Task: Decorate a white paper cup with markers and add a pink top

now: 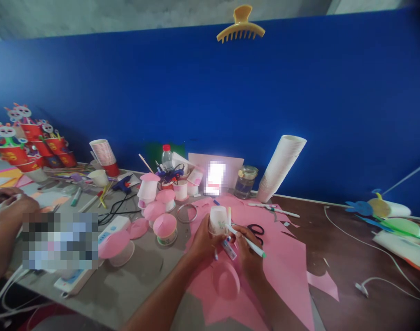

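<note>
My left hand (203, 239) is wrapped round a small white paper cup (218, 219) and holds it tilted above the pink paper sheet (286, 262). My right hand (246, 248) pinches a white marker pen with a green cap (249, 242), and the pen's tip touches the cup's side. A green drawing shows on the cup. A pink paper disc (226, 280) lies on the sheet just below my hands. Black scissors (256, 230) rest on the pink sheet behind my right hand.
Several pink-topped cups (165, 227) stand left of my hands. A leaning stack of white cups (282, 168), a glass jar (246, 180) and a water bottle (167, 157) stand by the blue wall. Another person's hands (10, 207) are at the left edge. Cables (378, 276) cross the right side.
</note>
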A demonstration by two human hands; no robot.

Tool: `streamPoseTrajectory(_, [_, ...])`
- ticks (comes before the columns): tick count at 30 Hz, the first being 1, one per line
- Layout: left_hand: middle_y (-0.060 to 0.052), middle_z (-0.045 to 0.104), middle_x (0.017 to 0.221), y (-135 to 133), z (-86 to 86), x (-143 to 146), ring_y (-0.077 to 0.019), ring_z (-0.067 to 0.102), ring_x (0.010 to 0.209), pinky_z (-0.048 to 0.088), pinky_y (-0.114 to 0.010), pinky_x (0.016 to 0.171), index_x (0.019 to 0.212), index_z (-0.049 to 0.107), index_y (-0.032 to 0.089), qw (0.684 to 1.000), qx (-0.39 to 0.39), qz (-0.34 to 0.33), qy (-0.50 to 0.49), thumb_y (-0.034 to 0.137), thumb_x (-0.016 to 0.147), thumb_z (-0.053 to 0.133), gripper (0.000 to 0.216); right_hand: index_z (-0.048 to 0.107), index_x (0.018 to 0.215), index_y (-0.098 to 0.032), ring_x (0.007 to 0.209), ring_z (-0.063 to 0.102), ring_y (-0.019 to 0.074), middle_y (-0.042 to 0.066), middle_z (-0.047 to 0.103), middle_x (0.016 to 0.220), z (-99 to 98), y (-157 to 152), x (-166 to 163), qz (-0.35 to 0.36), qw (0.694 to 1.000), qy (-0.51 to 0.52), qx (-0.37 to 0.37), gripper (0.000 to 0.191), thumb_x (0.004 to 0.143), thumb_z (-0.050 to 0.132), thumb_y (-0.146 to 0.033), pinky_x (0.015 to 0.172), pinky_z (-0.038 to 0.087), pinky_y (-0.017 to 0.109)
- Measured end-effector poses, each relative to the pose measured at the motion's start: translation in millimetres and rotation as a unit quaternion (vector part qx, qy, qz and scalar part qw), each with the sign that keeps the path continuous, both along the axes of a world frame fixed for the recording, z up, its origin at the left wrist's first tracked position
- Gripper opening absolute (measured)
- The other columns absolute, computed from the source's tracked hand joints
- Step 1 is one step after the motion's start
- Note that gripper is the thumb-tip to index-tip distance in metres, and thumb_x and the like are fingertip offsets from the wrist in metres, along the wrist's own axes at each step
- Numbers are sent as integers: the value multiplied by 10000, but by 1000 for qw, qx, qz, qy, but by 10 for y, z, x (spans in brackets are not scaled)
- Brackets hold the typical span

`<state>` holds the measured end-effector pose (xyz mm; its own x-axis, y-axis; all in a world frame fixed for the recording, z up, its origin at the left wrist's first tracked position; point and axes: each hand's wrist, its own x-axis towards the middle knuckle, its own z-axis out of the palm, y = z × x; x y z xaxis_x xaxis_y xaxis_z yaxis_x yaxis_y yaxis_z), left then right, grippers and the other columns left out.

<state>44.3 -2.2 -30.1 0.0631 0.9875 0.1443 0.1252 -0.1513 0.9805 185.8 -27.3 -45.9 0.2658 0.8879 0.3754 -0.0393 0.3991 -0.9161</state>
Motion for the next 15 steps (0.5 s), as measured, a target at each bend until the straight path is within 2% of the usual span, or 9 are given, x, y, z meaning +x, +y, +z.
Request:
streamPoseTrajectory(6, [-65,654,1058,9,-25,2,-234,614,986,491,-351,872,1162,540,157,999,-7,-16,-44,199,669,741,534,713,924,-207,637,640,172,22,690,722,12,16,24,20,998,46,-23,294,895,605,-479,644,534,324])
streamPoseTrajectory(9, [-66,652,1056,19,-60,-2,-227,617,966,497,-344,855,1205,516,160,998,-8,-16,-57,271,679,766,592,713,913,-209,636,656,182,16,683,675,3,17,17,40,997,66,-30,311,884,616,-504,637,529,322])
streamPoseTrajectory(15, [-81,642,1064,47,-132,-32,-220,611,943,486,-346,862,1240,488,148,999,-1,-4,-43,291,697,752,621,711,899,-194,589,617,163,29,691,683,7,15,0,64,994,89,-22,322,883,630,-505,598,514,311])
